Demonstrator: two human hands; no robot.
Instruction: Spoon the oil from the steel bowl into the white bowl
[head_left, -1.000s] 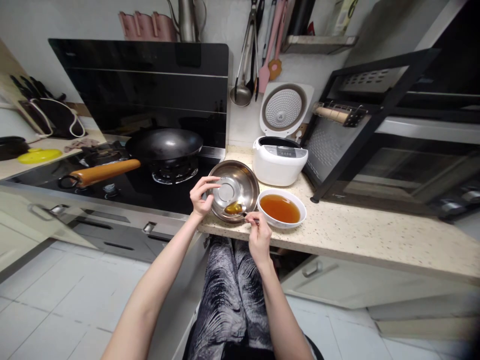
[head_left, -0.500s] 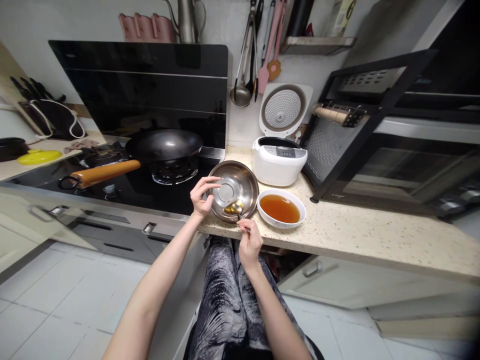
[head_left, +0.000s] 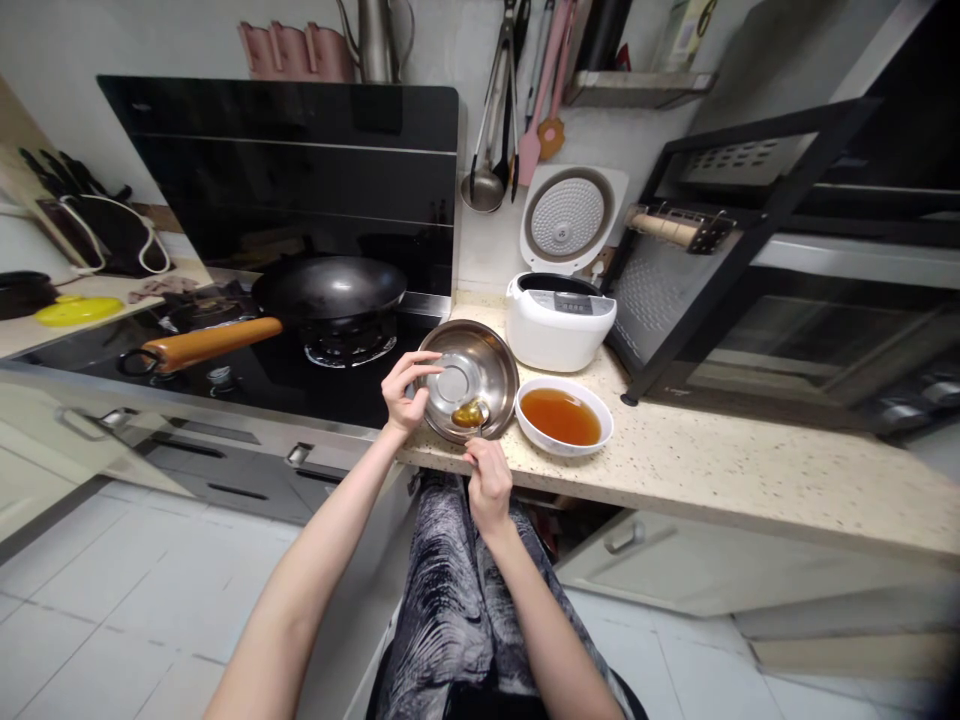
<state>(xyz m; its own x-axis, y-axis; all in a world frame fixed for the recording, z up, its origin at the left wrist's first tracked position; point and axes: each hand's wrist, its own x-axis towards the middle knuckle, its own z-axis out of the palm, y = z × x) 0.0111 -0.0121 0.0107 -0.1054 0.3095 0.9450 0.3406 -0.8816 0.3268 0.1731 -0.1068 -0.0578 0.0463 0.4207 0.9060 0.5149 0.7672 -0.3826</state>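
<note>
My left hand (head_left: 406, 392) is closed in a wide grip on what looks like a small clear bowl (head_left: 452, 383), held over the left part of a steel mixing bowl (head_left: 496, 358). Its see-through outline is hard to make out against the metal. In my right hand (head_left: 490, 484), at the counter's front edge, is the handle of a metal spoon (head_left: 481, 411). The spoon's head is over the near side of the steel bowl, beside a glossy golden-yellow liquid (head_left: 466, 414). A white bowl (head_left: 607, 420) of reddish-brown liquid (head_left: 561, 416) stands just right of the steel bowl.
Behind the white bowl stands an open rice cooker (head_left: 561, 335). To the left, a black wok (head_left: 330, 290) with a wooden handle (head_left: 214, 345) sits on the stove. A dark rack (head_left: 637, 340) and an oven (head_left: 847, 340) occupy the right side. Utensils (head_left: 486, 185) hang behind.
My right hand has shifted slightly left and down with the spoon. More of the golden liquid shows by the spoon's head. My left hand stays nearly still.
</note>
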